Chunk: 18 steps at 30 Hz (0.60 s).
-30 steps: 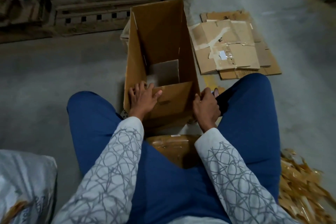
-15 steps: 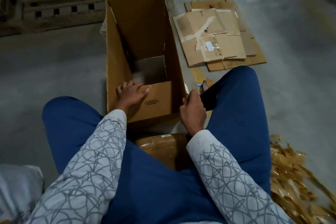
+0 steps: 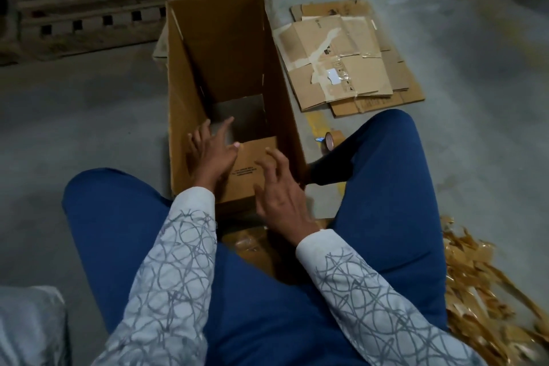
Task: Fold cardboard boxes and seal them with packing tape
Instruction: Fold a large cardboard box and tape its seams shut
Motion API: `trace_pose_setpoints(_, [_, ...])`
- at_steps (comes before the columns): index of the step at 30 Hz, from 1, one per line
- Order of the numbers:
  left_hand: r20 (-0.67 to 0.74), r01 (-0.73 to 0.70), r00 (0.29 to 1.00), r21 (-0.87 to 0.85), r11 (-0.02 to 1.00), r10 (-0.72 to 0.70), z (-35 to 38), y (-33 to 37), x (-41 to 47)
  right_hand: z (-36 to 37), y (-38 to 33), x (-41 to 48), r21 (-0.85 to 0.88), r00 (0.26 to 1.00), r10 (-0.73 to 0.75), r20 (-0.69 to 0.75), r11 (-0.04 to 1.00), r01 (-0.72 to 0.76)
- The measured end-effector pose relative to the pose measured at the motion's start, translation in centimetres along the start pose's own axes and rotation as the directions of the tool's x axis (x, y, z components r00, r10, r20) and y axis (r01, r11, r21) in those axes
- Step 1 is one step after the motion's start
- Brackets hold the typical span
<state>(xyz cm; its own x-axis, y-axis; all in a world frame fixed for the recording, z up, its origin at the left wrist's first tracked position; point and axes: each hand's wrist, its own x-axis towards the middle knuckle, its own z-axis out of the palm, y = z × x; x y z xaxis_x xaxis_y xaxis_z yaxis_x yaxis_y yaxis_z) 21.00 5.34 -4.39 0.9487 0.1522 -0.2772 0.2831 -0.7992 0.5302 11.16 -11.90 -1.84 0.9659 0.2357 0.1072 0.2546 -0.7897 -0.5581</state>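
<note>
One view, head-worn, wide-angle. Faces forward and steeply down over the wearer's lap onto the floor (image 3: 74,116). Close: patterned sleeves (image 3: 178,270) and blue-clad legs (image 3: 386,187) fill the lower frame. Open cardboard box (image 3: 219,47) stands centre, between the knees. View ends shortly past the box; upper corners dark.

A warehouse: bare concrete floor (image 3: 74,116), wooden pallet (image 3: 89,18), flattened cartons (image 3: 350,59).

One open cardboard box (image 3: 225,47), one tape roll (image 3: 330,143), one stack of flattened cartons (image 3: 341,68), one heap of scraps (image 3: 481,285).
</note>
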Motion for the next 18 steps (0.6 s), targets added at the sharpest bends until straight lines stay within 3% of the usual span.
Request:
trace_pose_setpoints(3, [-0.126, -0.101, 0.988, -0.068, 0.993, 0.092, -2.7, 1.9, -1.4, 1.2, 0.5, 0.6, 0.024, 0.998, 0.023, 0.064, 0.999, -0.025])
trace_pose_setpoints(7, [-0.198, -0.176, 0.966, -0.037, 0.984, 0.166, -5.2, 2.0, -2.6, 0.6, 0.6, 4.2, 0.081, 0.999, -0.020, 0.031, 0.997, 0.018])
trace_pose_setpoints(10, [-0.239, -0.212, 0.950, -0.028, 0.977, 0.199, -6.8, 1.8, -1.0, -0.8, -0.2, 8.8, 0.060, 0.993, -0.117, 0.011, 0.991, 0.116])
trace_pose_setpoints(14, [-0.138, -0.258, 0.959, -0.053, 0.965, 0.248, -8.7, 2.4, 3.8, -2.1, -0.5, 16.7, 0.023, 0.964, -0.263, 0.026, 0.965, 0.263])
trace_pose_setpoints(18, [-0.055, -0.308, 0.949, 0.059, 0.950, 0.311, -10.0, 1.4, 11.3, -1.7, 1.4, 25.6, -0.039, 0.943, -0.266, 0.200, 0.960, 0.279])
